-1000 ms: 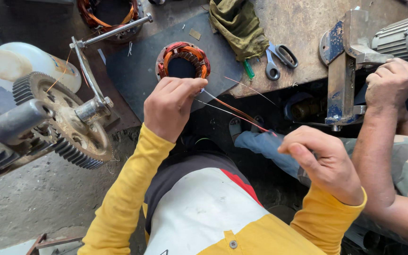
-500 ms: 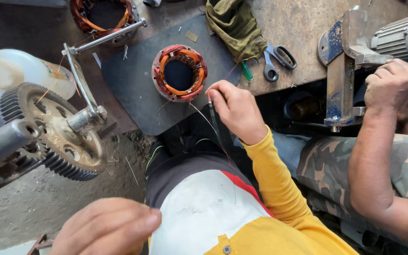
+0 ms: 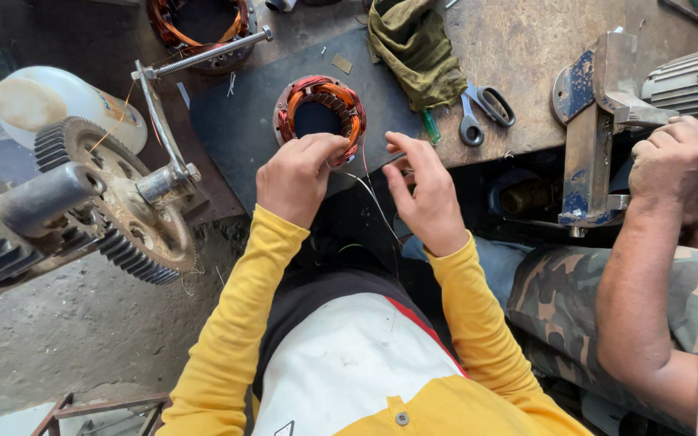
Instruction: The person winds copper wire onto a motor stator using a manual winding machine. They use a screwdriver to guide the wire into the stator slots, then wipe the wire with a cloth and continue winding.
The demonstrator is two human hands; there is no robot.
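I see the stator point(image 3: 320, 115) lying flat on the dark mat point(image 3: 236, 121) at the bench edge, its bore facing straight up, copper windings ringing the hole. My left hand point(image 3: 294, 176) is curled nearly closed, fingertips pinching at the stator's near rim. My right hand point(image 3: 420, 194) is half open, fingers loosely bent, touching a thin wire point(image 3: 375, 198) that trails down from the stator between both hands.

Stator winding point(image 3: 321, 113): copper-orange, red ties
Sleeves point(image 3: 240, 315): yellow
Rag point(image 3: 415, 48): olive green (upper centre)
Co-worker's trousers point(image 3: 607, 307): camouflage
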